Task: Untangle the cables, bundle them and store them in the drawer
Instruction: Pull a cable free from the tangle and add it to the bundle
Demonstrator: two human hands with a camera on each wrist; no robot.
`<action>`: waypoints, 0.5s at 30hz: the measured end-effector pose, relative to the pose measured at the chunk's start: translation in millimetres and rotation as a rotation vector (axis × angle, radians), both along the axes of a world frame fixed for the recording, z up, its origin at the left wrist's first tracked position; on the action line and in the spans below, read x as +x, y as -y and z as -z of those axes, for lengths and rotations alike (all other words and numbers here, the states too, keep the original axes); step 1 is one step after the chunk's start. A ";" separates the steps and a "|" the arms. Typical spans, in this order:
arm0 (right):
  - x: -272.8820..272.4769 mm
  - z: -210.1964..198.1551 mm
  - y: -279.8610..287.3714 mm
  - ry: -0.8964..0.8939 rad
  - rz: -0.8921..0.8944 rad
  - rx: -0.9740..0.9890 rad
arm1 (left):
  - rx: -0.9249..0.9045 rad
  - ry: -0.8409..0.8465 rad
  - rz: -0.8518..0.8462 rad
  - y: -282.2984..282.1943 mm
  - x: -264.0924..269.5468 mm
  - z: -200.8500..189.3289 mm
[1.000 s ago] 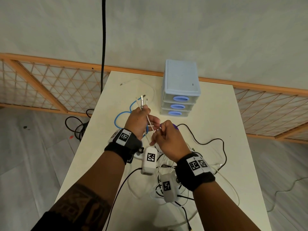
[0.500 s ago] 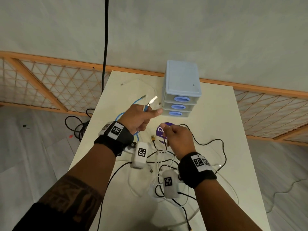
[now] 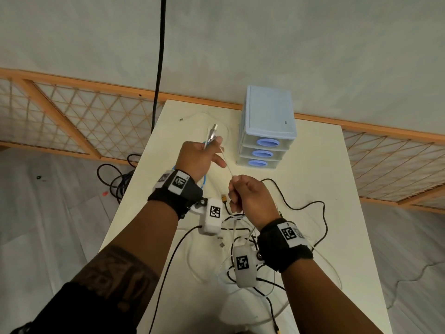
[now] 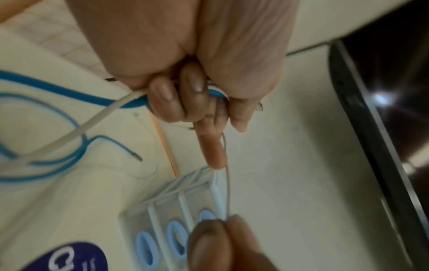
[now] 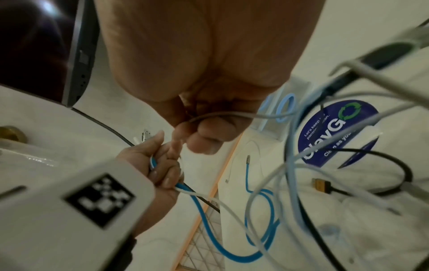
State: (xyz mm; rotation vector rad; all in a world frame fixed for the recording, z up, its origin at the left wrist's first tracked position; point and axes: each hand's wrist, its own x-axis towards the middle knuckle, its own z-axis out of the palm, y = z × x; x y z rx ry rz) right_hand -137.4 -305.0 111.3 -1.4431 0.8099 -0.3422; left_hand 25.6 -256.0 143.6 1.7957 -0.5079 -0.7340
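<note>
Left hand [image 3: 198, 159] fisted round a blue cable [image 5: 209, 231] and a white cable [image 4: 92, 121], metal plug ends [image 3: 212, 135] poking up past the thumb, index finger [image 4: 210, 146] straight. Right hand [image 3: 250, 196] pinches a thin grey-white cable [image 3: 227, 165] between thumb and fingertips; that strand runs taut from one hand to the other, above the table [image 3: 313, 165].

Below the right wrist: rest of the cables, a tangle of black and white leads [image 3: 243, 227] on the tabletop, a yellow-tipped connector [image 3: 224, 198] just beside the right hand, black cable [image 3: 322, 213] looping out to the right. Blue cable's slack lies coiled on the table under the left hand.

Drawer unit [image 3: 267, 126], three stacked light-blue drawers, all closed, far side of table, beyond both hands. Round blue sticker [image 5: 336, 132] on the table near it.

Risks, judged: nothing bundled or stored yet. Pulling the taut strand harder could cinch a knot in the pile or drag the pile along. Left fist holds several leads at once, so they may re-cross. Loose loops near the table edge could slide off.
</note>
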 end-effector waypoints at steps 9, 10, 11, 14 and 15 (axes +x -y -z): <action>12.0 -0.4 2.2 -0.059 0.045 -0.123 | 0.115 0.018 0.195 -1.6 -7.8 13.9; 13.4 -0.9 1.9 -0.060 0.041 -0.110 | 0.085 0.035 0.185 -0.9 -7.0 13.8; 14.4 -2.0 1.8 -0.060 0.038 -0.099 | 0.053 0.035 0.158 0.2 -7.0 12.0; 14.1 -3.0 2.3 -0.067 0.030 -0.088 | -0.009 -0.001 0.005 4.5 -2.9 5.6; 13.3 -3.2 2.3 -0.073 0.023 -0.093 | -0.002 -0.019 -0.049 5.8 -0.2 5.7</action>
